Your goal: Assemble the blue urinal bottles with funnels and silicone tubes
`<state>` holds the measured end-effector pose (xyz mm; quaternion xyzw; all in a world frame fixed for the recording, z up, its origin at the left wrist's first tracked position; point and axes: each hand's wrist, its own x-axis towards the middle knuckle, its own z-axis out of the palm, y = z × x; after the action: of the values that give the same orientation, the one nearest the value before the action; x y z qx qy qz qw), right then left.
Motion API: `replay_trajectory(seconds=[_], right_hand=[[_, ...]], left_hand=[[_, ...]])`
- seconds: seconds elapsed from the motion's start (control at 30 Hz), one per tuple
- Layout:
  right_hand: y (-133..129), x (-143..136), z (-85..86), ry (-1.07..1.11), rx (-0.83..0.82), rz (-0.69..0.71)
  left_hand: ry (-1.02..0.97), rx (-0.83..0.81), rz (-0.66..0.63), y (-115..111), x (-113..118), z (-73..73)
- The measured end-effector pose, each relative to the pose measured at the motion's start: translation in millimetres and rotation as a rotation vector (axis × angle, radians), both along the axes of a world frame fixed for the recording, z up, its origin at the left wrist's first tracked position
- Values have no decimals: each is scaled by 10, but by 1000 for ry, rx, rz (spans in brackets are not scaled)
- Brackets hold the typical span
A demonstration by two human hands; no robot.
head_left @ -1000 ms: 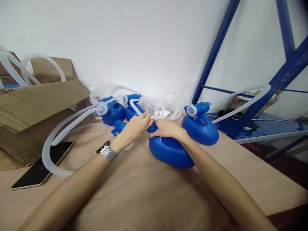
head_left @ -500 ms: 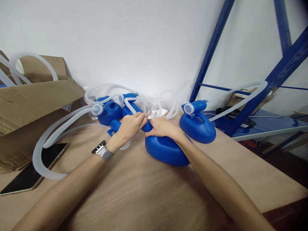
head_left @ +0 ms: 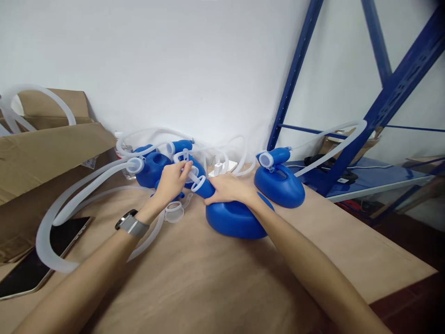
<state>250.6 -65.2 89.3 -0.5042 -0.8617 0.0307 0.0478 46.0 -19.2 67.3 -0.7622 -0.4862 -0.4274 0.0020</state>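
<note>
A blue bottle [head_left: 238, 220] lies on the brown table in front of me, its neck pointing up and left. My right hand [head_left: 227, 188] is wrapped round the neck, just behind its white rim. My left hand [head_left: 175, 178] pinches a translucent cap piece [head_left: 193, 173] at the left of the mouth, which is uncovered. A loose translucent ring cap [head_left: 174, 212] and a blue part, mostly hidden by my left hand, lie below that hand. A second blue bottle [head_left: 280, 188] with a hose stands to the right.
More blue bottles [head_left: 153, 169] with translucent hoses [head_left: 43, 241] stand at the back left. A cardboard box [head_left: 52, 157] and a black tablet [head_left: 31, 271] are at the left. A white plug [head_left: 218, 167] sits near the wall. Blue shelving [head_left: 375, 174] stands at the right.
My left hand has moved left, away from the bottle's neck, and the mouth and translucent cap piece now show. My right hand keeps its grip. The whole view has shifted slightly.
</note>
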Motion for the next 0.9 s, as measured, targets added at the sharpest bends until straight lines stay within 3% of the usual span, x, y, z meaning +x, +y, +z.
replay_trajectory(seconds=[0.13,0.3,0.37,0.5,0.63,0.7,0.8,0.9], right_hand=[[58,-10,17,-25,-27,2],[91,37,91,1,-126,70],[97,51,111,25,-167,77],[107,62,106,41,-177,70],[106,55,88,25,-149,73],[103,48,81,1,-133,58],[94,32,75,-27,-103,35],[75,18,79,-46,-79,56]], left_hand=[[28,-12,-41,93,-40,-45],[47,-211,93,288,-336,-85],[115,-361,-5,322,-446,-73],[281,-676,-377,182,-506,116],[374,-470,-442,-183,-346,415],[363,-499,-533,-349,-226,488],[319,-494,-564,-462,-72,455],[262,-504,-580,-435,0,352]])
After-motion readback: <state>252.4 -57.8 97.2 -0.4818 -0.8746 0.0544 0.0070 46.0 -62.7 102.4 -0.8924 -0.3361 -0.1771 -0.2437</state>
